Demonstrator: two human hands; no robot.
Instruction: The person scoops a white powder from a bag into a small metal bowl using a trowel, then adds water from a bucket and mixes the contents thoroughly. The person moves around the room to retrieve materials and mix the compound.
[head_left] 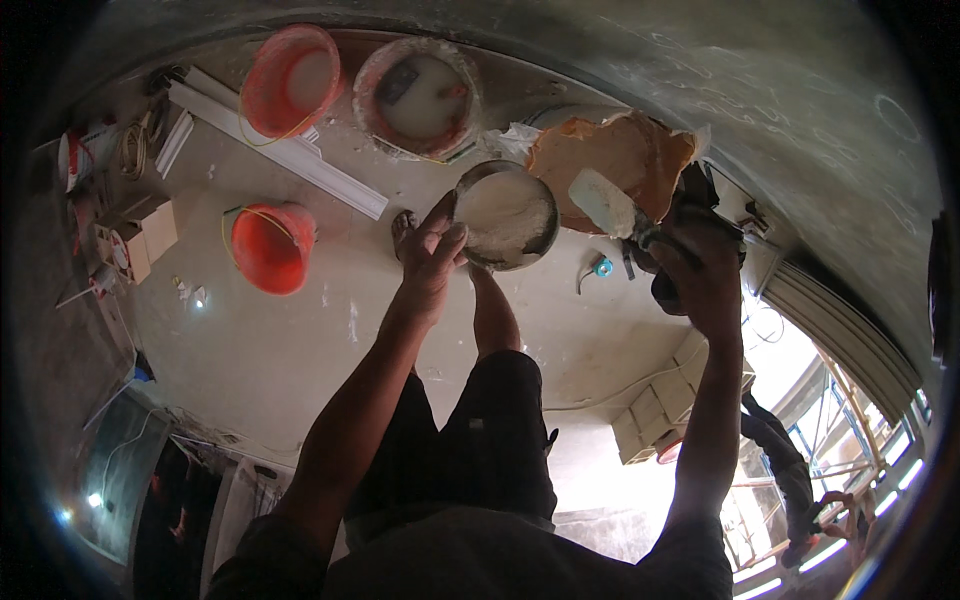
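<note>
Plaster pan and trowel held up above a floor.
A round pan (506, 215) of pale plaster is gripped at its rim by the left hand (432, 255), fingers closed. A loaded trowel (605, 203) is clasped in the right hand (700, 262), just beside the pan. Three buckets (272, 247) stand on the floor (300, 350) below.

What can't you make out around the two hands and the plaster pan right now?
- Head view: the right hand is backlit and dark, so its fingers' grip on the plaster-loaded trowel is unreadable.
- The left hand covers the near rim of the round metal pan of white plaster.
- The torn orange-brown sack hides whatever lies under it.
- The window glare at lower right washes out detail there.
</note>
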